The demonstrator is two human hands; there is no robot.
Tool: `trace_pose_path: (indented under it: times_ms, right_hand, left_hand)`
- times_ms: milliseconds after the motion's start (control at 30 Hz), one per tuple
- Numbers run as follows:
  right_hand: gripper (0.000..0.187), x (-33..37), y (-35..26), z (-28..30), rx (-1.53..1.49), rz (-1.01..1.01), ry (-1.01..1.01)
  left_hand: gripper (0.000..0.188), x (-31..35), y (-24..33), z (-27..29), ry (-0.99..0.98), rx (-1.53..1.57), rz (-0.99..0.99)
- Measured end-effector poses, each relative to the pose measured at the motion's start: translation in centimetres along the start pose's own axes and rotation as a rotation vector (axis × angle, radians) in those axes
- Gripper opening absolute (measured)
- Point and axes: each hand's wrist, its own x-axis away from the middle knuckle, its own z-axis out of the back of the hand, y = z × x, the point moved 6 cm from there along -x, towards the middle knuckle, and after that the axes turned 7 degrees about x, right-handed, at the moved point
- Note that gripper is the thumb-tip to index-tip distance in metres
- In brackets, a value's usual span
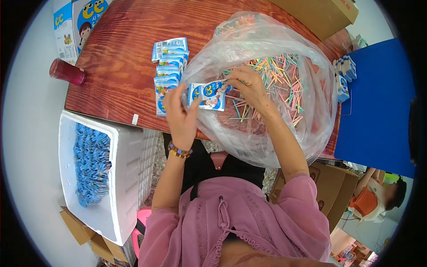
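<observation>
A small blue-and-white packet with cartoon figures is held flat over the near left part of a big clear plastic bag. My right hand pinches its right end between thumb and fingers. At the packet's left edge is my left hand, thumb and fingers apart; the thumb lies close to the packet's lower corner, and whether it touches cannot be made out. Thin pastel sticks in pink, yellow and green lie loose in the open plastic bag. Left of it, several similar packets overlap in a column on the table.
The reddish wooden table also bears a dark red jar and printed boxes at left, and a cardboard box at the far right. A white foam box of blue packets stands left. Small boxes sit by a blue panel. Another person is at right.
</observation>
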Motion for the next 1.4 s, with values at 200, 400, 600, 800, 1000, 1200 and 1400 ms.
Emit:
trace_pose_path:
  times_ms: [200, 400, 600, 800, 1000, 1200, 1400]
  right_hand:
    - [0.009, 0.4, 0.6, -0.7, -0.202, -0.280, -0.026]
    - [0.010, -0.5, 0.6, -0.6, 0.085, 0.019, 0.121]
    - [0.008, -0.4, -0.9, 1.9, -0.203, 0.058, 0.214]
    - [0.014, 2.7, 0.1, 1.2, -0.708, -0.479, -0.051]
    - [0.012, 5.0, -0.3, 2.2, -0.780, -0.463, 0.058]
    - [0.010, 7.2, 0.8, 2.9, -0.631, -0.464, 0.076]
    - [0.013, 7.7, -0.2, 6.5, -0.665, -0.277, 0.269]
  left_hand:
    - [0.037, -2.4, -2.0, -4.5, -0.091, 0.014, 0.071]
    - [0.028, -2.8, -2.2, -4.3, -0.075, -0.138, -0.016]
    - [0.020, -3.1, -1.9, -4.4, -0.042, 0.260, 0.107]
    - [0.010, -2.2, 0.0, -6.4, -0.158, 0.795, 0.474]
    - [0.011, 0.0, 0.1, -7.9, -0.162, 0.898, 0.526]
    - [0.009, 1.9, -0.2, -9.0, -0.043, 0.994, 0.600]
    - [0.010, 2.5, -0.9, -9.6, -0.028, 1.121, 0.758]
